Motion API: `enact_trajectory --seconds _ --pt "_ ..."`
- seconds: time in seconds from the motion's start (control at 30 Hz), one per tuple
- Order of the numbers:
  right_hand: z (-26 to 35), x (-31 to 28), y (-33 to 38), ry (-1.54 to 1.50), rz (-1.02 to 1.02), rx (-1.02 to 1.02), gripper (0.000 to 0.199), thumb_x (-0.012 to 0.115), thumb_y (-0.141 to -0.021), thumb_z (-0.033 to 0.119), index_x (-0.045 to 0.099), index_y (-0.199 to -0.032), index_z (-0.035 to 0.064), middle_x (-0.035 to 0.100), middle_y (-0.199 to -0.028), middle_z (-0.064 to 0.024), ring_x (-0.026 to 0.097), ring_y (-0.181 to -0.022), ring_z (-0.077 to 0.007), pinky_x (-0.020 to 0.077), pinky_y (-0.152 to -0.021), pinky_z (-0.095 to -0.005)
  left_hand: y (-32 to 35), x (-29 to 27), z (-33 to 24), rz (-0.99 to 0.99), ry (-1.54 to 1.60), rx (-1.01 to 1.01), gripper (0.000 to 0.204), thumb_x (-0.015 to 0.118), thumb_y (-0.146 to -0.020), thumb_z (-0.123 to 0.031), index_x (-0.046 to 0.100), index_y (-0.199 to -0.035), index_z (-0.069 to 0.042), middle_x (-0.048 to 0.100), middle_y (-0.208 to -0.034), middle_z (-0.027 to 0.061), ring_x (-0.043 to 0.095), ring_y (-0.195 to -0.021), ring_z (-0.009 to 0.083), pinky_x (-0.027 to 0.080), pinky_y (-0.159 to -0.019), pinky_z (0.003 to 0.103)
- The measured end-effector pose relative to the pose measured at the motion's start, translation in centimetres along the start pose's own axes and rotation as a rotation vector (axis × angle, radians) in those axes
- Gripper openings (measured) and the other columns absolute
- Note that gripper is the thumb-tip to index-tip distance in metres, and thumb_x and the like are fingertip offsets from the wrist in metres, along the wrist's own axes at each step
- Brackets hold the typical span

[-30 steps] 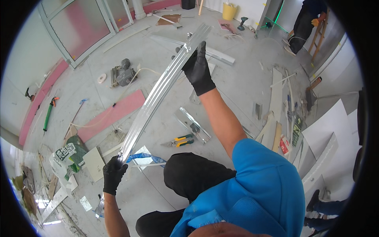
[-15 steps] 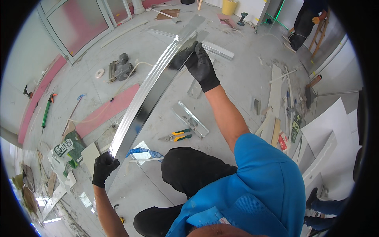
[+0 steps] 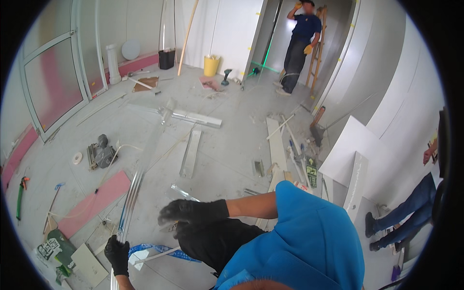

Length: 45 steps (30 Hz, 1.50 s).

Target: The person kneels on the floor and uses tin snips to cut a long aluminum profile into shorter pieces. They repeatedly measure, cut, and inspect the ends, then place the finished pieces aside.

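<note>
A long shiny metal channel (image 3: 140, 176) slants from the lower left up to the middle of the floor. My left hand (image 3: 117, 253), in a black glove, is closed around its near end. The far part, blurred, passes in front of other metal pieces. My right hand (image 3: 188, 212), also gloved in black, is off the channel and smeared by motion above my bent knee. Beside its fingers a short metal channel piece (image 3: 183, 192) shows partly; the hand and knee hide what lies beneath.
Left: a pink board (image 3: 99, 200), a grey machine (image 3: 102, 153) with a hose and a green caulking gun (image 3: 21, 198). Ahead: metal tracks (image 3: 192, 153), a yellow bucket (image 3: 210, 66) and a cordless drill (image 3: 225, 77). A person (image 3: 298, 48) stands by a wooden ladder (image 3: 316, 53); another person's legs (image 3: 406, 208) are at right.
My right hand has let go of the channel's far part and moved down and back towards my knee. The view has tilted up, showing more of the far wall and the people.
</note>
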State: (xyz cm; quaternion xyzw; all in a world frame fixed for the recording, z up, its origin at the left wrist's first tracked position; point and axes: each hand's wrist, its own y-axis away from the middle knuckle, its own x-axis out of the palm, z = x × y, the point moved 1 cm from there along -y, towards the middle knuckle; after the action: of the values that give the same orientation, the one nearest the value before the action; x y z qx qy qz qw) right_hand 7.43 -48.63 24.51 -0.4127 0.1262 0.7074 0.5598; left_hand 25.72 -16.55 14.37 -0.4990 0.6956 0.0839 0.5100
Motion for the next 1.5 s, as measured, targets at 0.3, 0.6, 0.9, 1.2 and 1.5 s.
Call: enact_trajectory --seconds 0.3,0.6,0.9,1.2,1.5 --pt "6.2 2.7 1.2 0.388 0.098 -0.203 0.031 0.073 -0.083 0.031 0.066 -0.105 0.0106 0.062 -0.110 -0.0110 0.057 -0.109 -0.0264 0.0474 -0.094 -0.0442 -3.2 7.2 -5.2 -0.051 -0.052 0.347 0.038 0.067 -0.074 -0.017 0.057 -0.108 -0.003 0.066 -0.081 0.0105 0.066 -0.072 0.0301 0.052 -0.062 0.042" --pt "9.4 -1.2 -0.9 0.093 0.485 0.073 0.021 0.071 -0.083 0.017 0.064 -0.101 0.0076 0.063 -0.105 -0.0119 0.060 -0.102 -0.0280 0.0475 -0.091 -0.0442 -7.7 3.5 -2.2 0.298 -0.082 0.110 0.049 0.068 -0.079 -0.024 0.056 -0.124 -0.007 0.068 -0.087 0.0133 0.068 -0.081 0.0319 0.053 -0.072 0.043" --pt "15.0 -2.8 1.2 -0.338 0.400 0.662 0.013 0.066 -0.080 0.012 0.061 -0.069 0.0078 0.060 -0.071 -0.0098 0.061 -0.076 -0.0260 0.0467 -0.072 -0.0398 -4.1 -3.3 -3.6 0.336 -0.113 0.100 0.048 0.075 -0.081 -0.033 0.059 -0.117 -0.007 0.066 -0.078 0.0127 0.065 -0.068 0.0327 0.051 -0.058 0.043" --pt "17.3 -2.5 4.4 -0.072 0.029 0.862 0.015 0.063 -0.082 0.018 0.065 -0.070 0.0079 0.062 -0.069 -0.0123 0.064 -0.073 -0.0297 0.0489 -0.068 -0.0423 -2.8 -5.0 -19.8 0.545 0.206 -0.075 0.067 0.081 -0.074 -0.035 0.059 -0.125 0.002 0.067 -0.074 0.0129 0.066 -0.062 0.0268 0.052 -0.056 0.038" --pt "19.6 -10.5 9.8 -0.385 -0.271 1.046 0.057 0.074 -0.086 0.034 0.050 -0.129 0.0050 0.057 -0.120 -0.0140 0.055 -0.113 -0.0303 0.0461 -0.094 -0.0387 -18.2 -9.9 -40.0 0.542 0.022 0.333 0.072 0.081 -0.066 -0.055 0.062 -0.109 0.000 0.068 -0.076 0.0146 0.068 -0.071 0.0319 0.054 -0.061 0.040"
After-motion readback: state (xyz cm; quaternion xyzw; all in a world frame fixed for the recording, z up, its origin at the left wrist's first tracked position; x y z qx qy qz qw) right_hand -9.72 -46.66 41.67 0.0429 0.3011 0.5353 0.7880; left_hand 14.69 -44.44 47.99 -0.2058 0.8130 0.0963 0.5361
